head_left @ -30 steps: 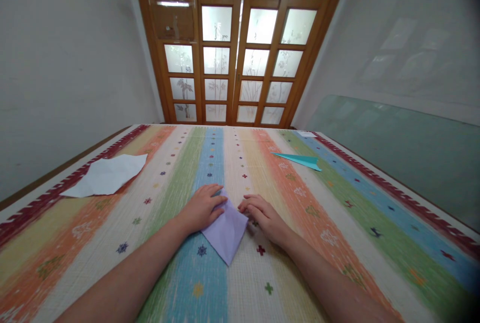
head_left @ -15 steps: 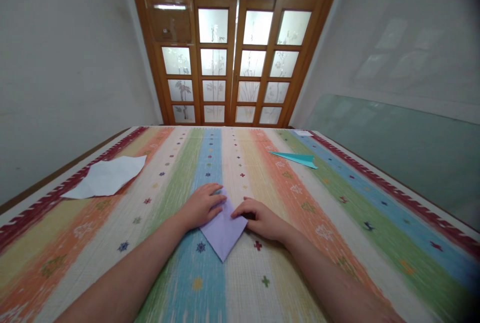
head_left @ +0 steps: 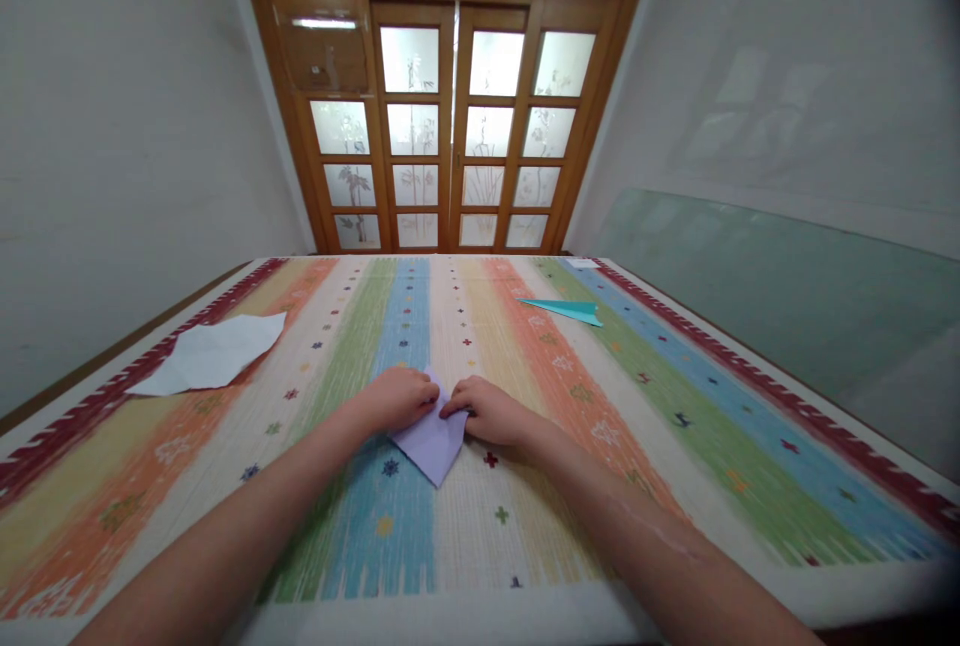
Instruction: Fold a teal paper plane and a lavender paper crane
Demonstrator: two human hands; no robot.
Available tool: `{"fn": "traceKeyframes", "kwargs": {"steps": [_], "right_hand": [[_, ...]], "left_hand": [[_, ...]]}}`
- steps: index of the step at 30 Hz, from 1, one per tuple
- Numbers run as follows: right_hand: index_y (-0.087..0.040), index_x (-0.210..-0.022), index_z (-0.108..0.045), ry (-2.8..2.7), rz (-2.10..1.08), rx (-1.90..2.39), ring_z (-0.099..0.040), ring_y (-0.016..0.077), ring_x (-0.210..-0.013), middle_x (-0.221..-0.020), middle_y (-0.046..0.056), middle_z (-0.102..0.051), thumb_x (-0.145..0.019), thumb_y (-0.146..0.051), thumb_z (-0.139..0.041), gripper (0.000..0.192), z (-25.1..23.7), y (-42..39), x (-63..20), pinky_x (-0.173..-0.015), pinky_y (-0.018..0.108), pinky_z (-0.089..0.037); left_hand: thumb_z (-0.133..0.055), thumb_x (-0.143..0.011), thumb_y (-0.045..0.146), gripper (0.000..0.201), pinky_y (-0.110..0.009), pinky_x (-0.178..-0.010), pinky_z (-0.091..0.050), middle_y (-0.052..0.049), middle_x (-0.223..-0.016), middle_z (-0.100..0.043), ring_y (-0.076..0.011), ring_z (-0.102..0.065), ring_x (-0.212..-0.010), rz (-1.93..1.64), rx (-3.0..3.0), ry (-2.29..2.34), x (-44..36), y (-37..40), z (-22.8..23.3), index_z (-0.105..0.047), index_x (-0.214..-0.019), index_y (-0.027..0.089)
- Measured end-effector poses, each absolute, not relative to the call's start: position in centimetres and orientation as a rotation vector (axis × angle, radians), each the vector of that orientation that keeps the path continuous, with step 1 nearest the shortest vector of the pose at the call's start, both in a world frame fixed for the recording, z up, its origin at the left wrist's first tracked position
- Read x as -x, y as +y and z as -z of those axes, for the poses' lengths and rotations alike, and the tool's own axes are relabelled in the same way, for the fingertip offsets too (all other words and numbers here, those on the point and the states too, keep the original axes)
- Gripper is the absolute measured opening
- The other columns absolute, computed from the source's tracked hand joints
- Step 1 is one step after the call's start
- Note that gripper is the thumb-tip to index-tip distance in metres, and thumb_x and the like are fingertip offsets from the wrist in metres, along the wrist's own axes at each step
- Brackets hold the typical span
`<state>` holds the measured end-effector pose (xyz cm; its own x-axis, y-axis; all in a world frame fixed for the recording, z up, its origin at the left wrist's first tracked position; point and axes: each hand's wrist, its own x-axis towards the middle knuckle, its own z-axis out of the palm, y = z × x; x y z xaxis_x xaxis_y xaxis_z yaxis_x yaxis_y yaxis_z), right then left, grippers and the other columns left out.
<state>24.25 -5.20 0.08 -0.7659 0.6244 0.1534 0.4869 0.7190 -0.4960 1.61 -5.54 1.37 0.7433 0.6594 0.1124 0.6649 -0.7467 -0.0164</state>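
A folded sheet of lilac paper (head_left: 433,444) lies on the striped tablecloth in front of me, one corner pointing toward me. On its left upper edge rests my left hand (head_left: 403,398), fingers curled in and closed on the paper. My right hand (head_left: 489,410) is at the right edge, thumb and index finger pinching the sheet. The paper's far part is partly hidden behind the fingers.
A white sheet of paper (head_left: 214,354) lies at the left of the table. Farther off on the right sits a turquoise paper plane (head_left: 566,310). A small white piece (head_left: 583,264) is near the far right corner. The patterned tablecloth (head_left: 367,526) covers the table.
My left hand's fingers have curled in from lying flatter on the lilac paper. My right hand has come closer to the left hand. The whole view has shifted slightly.
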Motion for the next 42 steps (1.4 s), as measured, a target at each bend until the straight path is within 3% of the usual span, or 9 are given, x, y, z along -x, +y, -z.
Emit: {"fn": "traceKeyframes", "kwargs": {"steps": [6,13,20,26,31,36,42], "right_hand": [[-0.028,-0.108,-0.076,-2.840,-0.704,0.758,-0.068,0.0158,-0.084,-0.100,0.000,-0.077,-0.071,-0.006,-0.055,0.049,-1.9,-3.6,-24.2,-0.081,0.024,-0.049],[-0.030,-0.099,-0.079,-2.893,-0.603,0.782,-0.068,0.0167,-0.074,-0.090,0.001,-0.078,-0.069,-0.009,-0.058,0.042,-2.8,-4.0,-26.2,-0.071,0.024,-0.047],[-0.029,-0.101,-0.078,-2.886,-0.581,0.689,-0.065,0.0182,-0.079,-0.087,0.002,-0.073,-0.075,-0.013,-0.061,0.035,-2.9,-4.0,-27.6,-0.076,0.028,-0.046],[-0.028,-0.095,-0.079,-2.676,-0.844,0.582,-0.063,0.0184,-0.094,-0.098,0.003,-0.071,-0.077,-0.015,-0.067,0.026,-1.6,-3.8,-28.0,-0.087,0.030,-0.046],[-0.027,-0.090,-0.079,-2.597,-1.079,0.530,-0.064,0.0175,-0.092,-0.091,0.002,-0.073,-0.083,-0.030,-0.071,0.011,-0.8,-3.7,-28.2,-0.089,0.031,-0.045],[-0.024,-0.089,-0.078,-2.581,-1.126,0.513,-0.062,0.0169,-0.090,-0.090,0.003,-0.072,-0.087,-0.037,-0.069,0.016,-0.6,-3.3,-28.3,-0.089,0.032,-0.043],[-0.018,-0.088,-0.073,-2.541,-0.993,0.662,-0.060,0.0156,-0.080,-0.083,0.003,-0.069,-0.091,-0.035,-0.064,0.019,0.3,-3.5,-27.8,-0.077,0.028,-0.044]], "left_hand": [[-0.061,-0.082,0.023,0.013,-0.030,-0.069,-0.045,-0.007,-0.080,-0.071,-0.0217,-0.065,-0.074,0.050,2.902,-1.084,-2.0,-6.0,-3.1,-0.073,-0.086,0.022],[-0.056,-0.087,0.021,0.015,-0.030,-0.073,-0.047,-0.007,-0.086,-0.070,-0.0215,-0.065,-0.080,0.120,2.955,-1.016,-2.9,-7.3,-3.1,-0.070,-0.086,0.022],[-0.051,-0.091,0.012,0.020,-0.033,-0.086,-0.049,-0.009,-0.100,-0.071,-0.0226,-0.065,-0.098,0.244,3.099,-0.796,-4.5,-9.0,-2.1,-0.070,-0.095,0.017],[-0.048,-0.098,0.023,0.027,-0.033,-0.096,-0.048,-0.007,-0.114,-0.070,-0.0200,-0.063,-0.107,0.458,3.222,-0.950,-3.5,-9.7,-0.9,-0.069,-0.115,0.020],[-0.049,-0.098,0.027,0.030,-0.037,-0.105,-0.044,-0.008,-0.121,-0.068,-0.0218,-0.060,-0.115,0.486,3.216,-0.979,-3.0,-10.0,-0.4,-0.067,-0.121,0.019],[-0.050,-0.098,0.026,0.027,-0.039,-0.100,-0.047,-0.008,-0.115,-0.070,-0.0226,-0.062,-0.112,0.556,3.240,-0.886,-2.3,-9.9,0.1,-0.071,-0.114,0.022],[-0.064,-0.091,0.029,0.014,-0.037,-0.096,-0.045,-0.005,-0.110,-0.070,-0.0208,-0.061,-0.106,0.693,3.387,-0.838,-1.8,-9.2,-0.1,-0.076,-0.098,0.027]]}}
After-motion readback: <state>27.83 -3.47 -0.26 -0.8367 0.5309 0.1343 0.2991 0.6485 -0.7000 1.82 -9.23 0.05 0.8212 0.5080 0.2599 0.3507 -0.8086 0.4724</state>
